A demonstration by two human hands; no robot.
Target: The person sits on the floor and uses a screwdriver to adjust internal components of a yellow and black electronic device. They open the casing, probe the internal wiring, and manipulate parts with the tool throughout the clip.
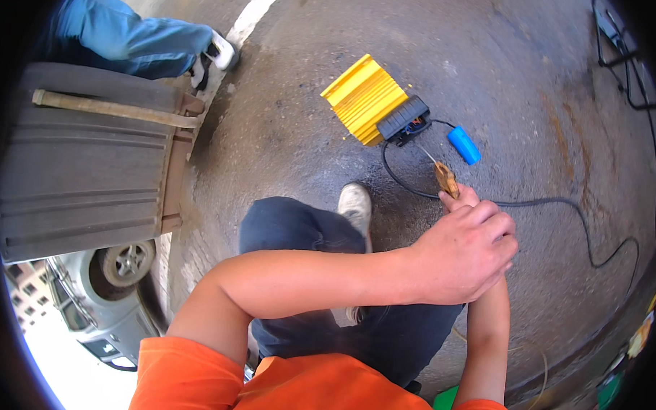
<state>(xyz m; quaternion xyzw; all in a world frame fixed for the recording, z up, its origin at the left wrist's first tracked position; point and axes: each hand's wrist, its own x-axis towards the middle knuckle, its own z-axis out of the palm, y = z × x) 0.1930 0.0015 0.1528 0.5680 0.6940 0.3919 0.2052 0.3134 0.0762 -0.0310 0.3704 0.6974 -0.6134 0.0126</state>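
Observation:
My right hand [455,198], mostly hidden under the left, grips a tan tool [446,178], whose shape is unclear; a thin grey strand runs from it to the black end housing [394,124] of a yellow ridged unit [359,92]. My left hand [465,249] crosses over the right with curled fingers; what they hold is hidden. The housing is open, showing small coloured wires. A blue cylinder [464,144] lies to its right on a short lead. A black cable [579,211] loops from the housing across the pavement.
A grey bin [91,164] with a bar on it is at left, beside another person's jeans-clad leg and shoe [139,39]. A parked car [97,302] shows at lower left. A black metal frame [622,60] stands at upper right; assorted items lie at lower right.

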